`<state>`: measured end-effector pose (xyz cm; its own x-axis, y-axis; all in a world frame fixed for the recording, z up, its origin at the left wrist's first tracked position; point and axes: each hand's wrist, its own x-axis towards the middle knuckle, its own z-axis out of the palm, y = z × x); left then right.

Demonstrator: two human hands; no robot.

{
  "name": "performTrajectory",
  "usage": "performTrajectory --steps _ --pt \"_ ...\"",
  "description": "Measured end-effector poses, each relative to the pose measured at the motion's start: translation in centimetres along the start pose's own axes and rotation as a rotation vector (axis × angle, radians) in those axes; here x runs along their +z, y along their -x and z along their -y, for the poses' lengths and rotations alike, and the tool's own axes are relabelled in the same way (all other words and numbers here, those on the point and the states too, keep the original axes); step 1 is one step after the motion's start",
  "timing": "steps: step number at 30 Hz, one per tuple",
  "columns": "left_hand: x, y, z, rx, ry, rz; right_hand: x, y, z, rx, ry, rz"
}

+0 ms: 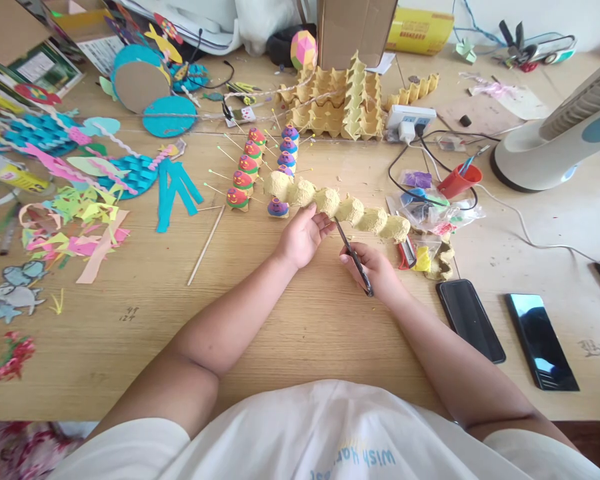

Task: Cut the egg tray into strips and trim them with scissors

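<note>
A strip of pale yellow egg carton cups (pixel 350 209) runs across in front of me, tilted down to the right. My left hand (pixel 303 237) grips its lower edge near the left half, thumb up against a cup. In my right hand (pixel 373 267) is a pair of dark scissors (pixel 354 255), with the narrow tip touching or just under the strip's lower edge. The fingers partly hide the handles. Just behind the strip's left end stand a purple-blue painted egg-carton caterpillar (pixel 287 159) and a red-and-green one (pixel 245 179), both with pins stuck in.
Egg trays (pixel 320 110) lie at the back. A red cup (pixel 460 179), a white power strip (pixel 411 118) with cables, and a fan (pixel 555 133) stand right. Two phones (pixel 471 320) lie near my right arm. Paper scraps (pixel 75 227) and a thin stick (pixel 206 245) are left.
</note>
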<state>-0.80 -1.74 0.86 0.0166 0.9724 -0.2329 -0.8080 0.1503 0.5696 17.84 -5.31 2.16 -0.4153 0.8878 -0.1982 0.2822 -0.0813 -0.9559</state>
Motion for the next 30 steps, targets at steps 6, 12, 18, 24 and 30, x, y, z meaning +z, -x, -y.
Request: performTrajectory --steps 6,12,18,24,30 --pt "0.03 -0.02 -0.06 -0.013 -0.014 -0.013 0.03 -0.09 -0.09 -0.001 0.003 -0.004" --pt "0.19 0.02 -0.11 -0.031 -0.009 -0.029 0.05 -0.37 -0.41 -0.015 0.015 -0.007" --pt "0.36 0.17 -0.21 -0.026 -0.014 -0.046 0.15 -0.29 -0.27 -0.073 0.072 -0.036" --pt "0.34 0.08 -0.18 -0.019 -0.009 -0.052 0.51 -0.04 -0.35 -0.111 0.185 -0.091" --pt "0.59 0.25 -0.22 -0.024 0.026 -0.051 0.36 0.42 -0.17 -0.063 0.188 -0.068"
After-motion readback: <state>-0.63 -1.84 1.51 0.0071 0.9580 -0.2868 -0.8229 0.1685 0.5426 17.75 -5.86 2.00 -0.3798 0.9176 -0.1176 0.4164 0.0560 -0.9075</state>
